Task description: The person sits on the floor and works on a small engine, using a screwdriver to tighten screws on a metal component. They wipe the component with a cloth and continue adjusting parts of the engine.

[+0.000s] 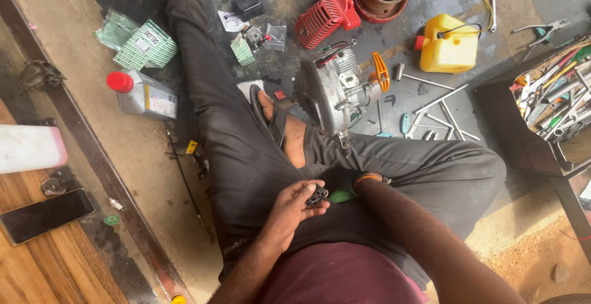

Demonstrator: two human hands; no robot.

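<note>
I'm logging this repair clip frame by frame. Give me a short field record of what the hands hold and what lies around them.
left hand: fingers pinch a small dark metal part over the lap
right hand: hidden behind the thigh; orange wristband shows
green object: beside the part, holder unclear
small engine: on floor by the sandalled foot
red cover: beyond the engine
yellow jug: right of it
toolbox: far right, open

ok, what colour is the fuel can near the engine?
Yellow fuel can with a red cap, clearest in the head view.
</note>
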